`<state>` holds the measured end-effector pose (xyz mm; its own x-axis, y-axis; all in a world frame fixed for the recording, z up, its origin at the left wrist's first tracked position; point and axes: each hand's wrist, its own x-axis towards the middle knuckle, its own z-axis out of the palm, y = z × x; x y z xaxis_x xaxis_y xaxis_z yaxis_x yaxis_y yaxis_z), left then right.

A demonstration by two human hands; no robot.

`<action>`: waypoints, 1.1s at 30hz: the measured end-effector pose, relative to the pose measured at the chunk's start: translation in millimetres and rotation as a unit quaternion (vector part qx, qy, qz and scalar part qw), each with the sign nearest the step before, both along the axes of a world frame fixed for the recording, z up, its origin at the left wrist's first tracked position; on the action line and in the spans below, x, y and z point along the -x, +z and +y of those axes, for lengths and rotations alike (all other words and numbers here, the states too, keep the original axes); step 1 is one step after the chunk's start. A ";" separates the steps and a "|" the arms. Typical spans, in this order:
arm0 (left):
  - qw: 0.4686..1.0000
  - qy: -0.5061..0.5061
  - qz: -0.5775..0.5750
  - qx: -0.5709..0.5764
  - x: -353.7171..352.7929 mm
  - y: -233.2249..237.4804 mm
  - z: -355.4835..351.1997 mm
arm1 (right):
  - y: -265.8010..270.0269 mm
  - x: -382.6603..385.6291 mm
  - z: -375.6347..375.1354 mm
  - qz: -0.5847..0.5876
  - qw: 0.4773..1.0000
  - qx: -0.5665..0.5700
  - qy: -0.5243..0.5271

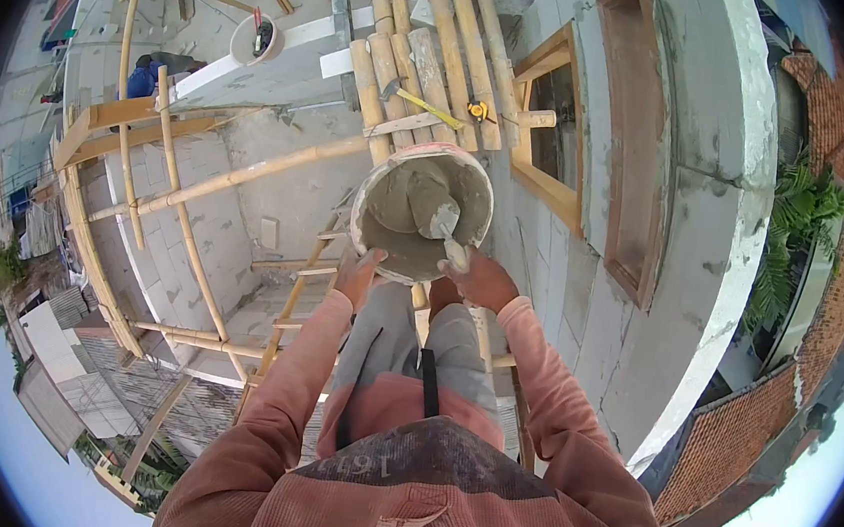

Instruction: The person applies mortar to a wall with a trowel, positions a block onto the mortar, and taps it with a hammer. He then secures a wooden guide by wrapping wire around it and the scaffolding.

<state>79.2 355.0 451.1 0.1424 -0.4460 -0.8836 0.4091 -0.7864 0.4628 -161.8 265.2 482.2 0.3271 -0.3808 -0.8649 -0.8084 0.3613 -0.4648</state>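
the mortar bucket point(430, 149) rests on the bamboo poles point(389, 70) just beyond the knees, tipped toward the person. the left hand point(356, 273) grips its near rim, probably to steady it. the right hand point(482, 279) is clenched on the trowel point(449, 238), whose blade is sunk in the mortar point(402, 207) just beyond the grip.

One fisheye camera on the person's head looks steeply down past the chest, close above the left hand point(358, 273), right hand point(482, 279), bucket point(432, 150) and trowel point(443, 223). Edges bend, seemingly from lens distortion.
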 end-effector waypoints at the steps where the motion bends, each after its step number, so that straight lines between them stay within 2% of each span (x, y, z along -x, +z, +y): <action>1: 0.999 -0.030 -0.012 0.010 3.7 19.2 -8.2 | 29.2 7.0 7.7 0.022 0.992 0.118 0.049; 2: 0.996 -0.070 -0.033 0.032 6.7 30.5 -9.0 | 56.2 14.9 15.8 0.049 0.967 0.230 0.094; 4: 0.983 -0.151 -0.076 0.076 13.8 38.3 -9.2 | 103.6 34.0 17.6 0.079 0.940 0.310 0.122; 7: 0.944 -0.249 -0.168 0.137 37.9 94.9 -36.6 | 154.6 47.8 6.9 0.158 0.903 0.382 0.115; 9: 0.914 -0.310 -0.209 0.157 54.4 150.4 -55.5 | 170.3 51.4 8.3 0.206 0.899 0.376 0.087; 11: 0.888 -0.334 -0.215 0.232 59.0 166.6 -73.0 | 170.9 55.8 10.8 0.242 0.906 0.342 0.056; 14: 0.866 -0.320 -0.166 0.347 58.1 158.9 -77.1 | 183.8 52.9 33.3 0.194 0.941 0.278 0.021; 17: 0.875 -0.335 -0.117 0.330 67.0 160.8 -87.2 | 194.4 45.9 54.8 0.172 0.947 0.267 -0.040; 20: 0.895 -0.343 -0.075 0.275 62.0 160.2 -106.9 | 215.0 69.8 70.3 0.093 0.926 0.347 -0.121; 23: 0.923 -0.320 -0.018 0.215 67.8 182.9 -118.3 | 262.0 83.9 73.4 0.148 0.898 0.350 -0.223; 25: 0.929 -0.330 -0.006 0.170 77.0 197.4 -126.4 | 266.5 89.5 73.2 0.230 0.870 0.374 -0.224; 28: 0.875 -0.414 -0.029 0.247 86.1 200.0 -135.5 | 267.9 90.5 64.3 0.282 0.847 0.396 -0.217; 31: 0.812 -0.520 -0.079 0.253 91.5 188.8 -146.7 | 269.8 63.8 42.3 0.299 0.822 0.444 -0.194; 33: 0.835 -0.500 -0.023 0.228 88.5 182.0 -150.3 | 271.9 36.2 30.5 0.317 0.801 0.482 -0.159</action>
